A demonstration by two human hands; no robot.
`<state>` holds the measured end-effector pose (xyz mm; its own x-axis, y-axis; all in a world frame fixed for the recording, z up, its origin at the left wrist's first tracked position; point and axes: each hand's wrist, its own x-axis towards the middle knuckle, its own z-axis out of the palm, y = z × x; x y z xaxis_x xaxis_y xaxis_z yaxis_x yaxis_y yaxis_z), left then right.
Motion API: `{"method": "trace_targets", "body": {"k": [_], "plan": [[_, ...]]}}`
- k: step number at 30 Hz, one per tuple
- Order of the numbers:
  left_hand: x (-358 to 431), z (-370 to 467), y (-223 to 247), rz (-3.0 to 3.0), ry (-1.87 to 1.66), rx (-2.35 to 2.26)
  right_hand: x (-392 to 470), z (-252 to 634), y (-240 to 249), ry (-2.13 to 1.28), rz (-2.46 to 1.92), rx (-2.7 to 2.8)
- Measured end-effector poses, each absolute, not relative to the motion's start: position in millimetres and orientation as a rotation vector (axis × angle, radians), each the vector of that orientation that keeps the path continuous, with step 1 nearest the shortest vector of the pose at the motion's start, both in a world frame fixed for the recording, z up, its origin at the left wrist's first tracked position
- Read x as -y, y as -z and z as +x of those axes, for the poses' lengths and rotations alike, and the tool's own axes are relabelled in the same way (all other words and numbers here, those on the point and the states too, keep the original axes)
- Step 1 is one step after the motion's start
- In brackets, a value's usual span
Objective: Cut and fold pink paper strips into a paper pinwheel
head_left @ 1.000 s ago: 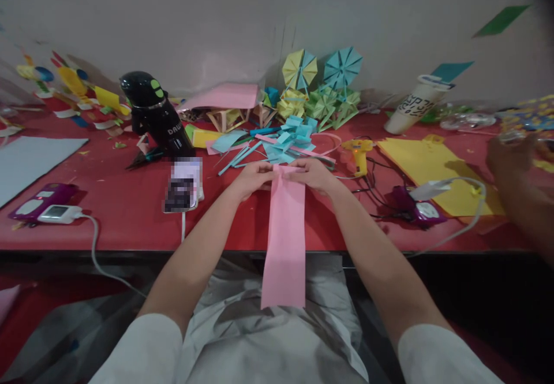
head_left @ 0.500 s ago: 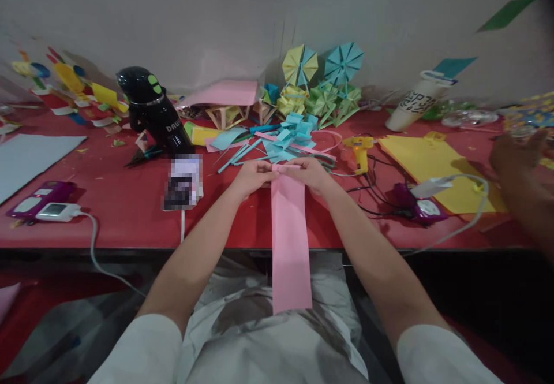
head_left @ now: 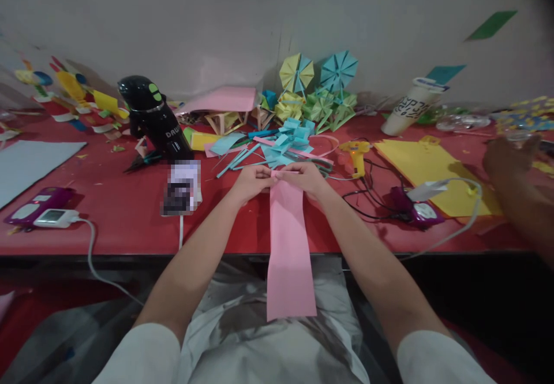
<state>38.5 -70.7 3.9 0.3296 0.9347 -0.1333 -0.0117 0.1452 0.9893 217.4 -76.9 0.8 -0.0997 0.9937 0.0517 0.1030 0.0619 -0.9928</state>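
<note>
A long strip of pink paper [head_left: 291,251] hangs from the red table [head_left: 234,234] over its front edge toward my lap. My left hand [head_left: 253,181] pinches the strip's far left corner. At the same far end, my right hand [head_left: 306,177] grips it too, thumb on top and fingers curled at the edge. The thumbs nearly meet there, and the far edge appears folded over narrowly. Just beyond my hands lies a loose heap of blue paper pieces [head_left: 294,138]. A yellow glue gun [head_left: 357,156] stands to the right of them.
A black bottle [head_left: 160,124] and a phone [head_left: 182,187] are on the left. Folded paper umbrellas [head_left: 340,72] lean at the wall. Yellow sheets [head_left: 415,170], a purple power strip [head_left: 418,206], cables and a paper cup [head_left: 411,107] are on the right, near another person's hand [head_left: 511,159].
The lower end of the pink strip has spread slightly and swung a little. Both hands keep their pinch at the far end. The whole view has tilted slightly.
</note>
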Motion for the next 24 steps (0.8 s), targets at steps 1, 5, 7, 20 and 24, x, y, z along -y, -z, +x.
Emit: {"method": "trace_targets", "body": {"k": [1,5,7,20,24], "plan": [[70.9,38.5,-4.1,1.219,-0.878,-0.996,77.0,217.5,-0.7,-1.187,-1.19,1.384],[71.6,38.7,-5.3,1.21,-0.871,-0.997,76.9,217.8,0.1,-1.204,-1.186,1.368],[71.6,39.0,-5.7,1.203,-0.872,-1.0,76.3,218.1,0.7,-1.21,-1.19,1.362],[70.5,39.0,-4.5,1.155,-0.87,-0.99,74.2,218.4,2.8,-1.201,-1.178,1.368],[70.0,38.9,-3.7,1.155,-0.865,-1.0,73.8,217.8,3.8,-1.191,-1.169,1.369]]}}
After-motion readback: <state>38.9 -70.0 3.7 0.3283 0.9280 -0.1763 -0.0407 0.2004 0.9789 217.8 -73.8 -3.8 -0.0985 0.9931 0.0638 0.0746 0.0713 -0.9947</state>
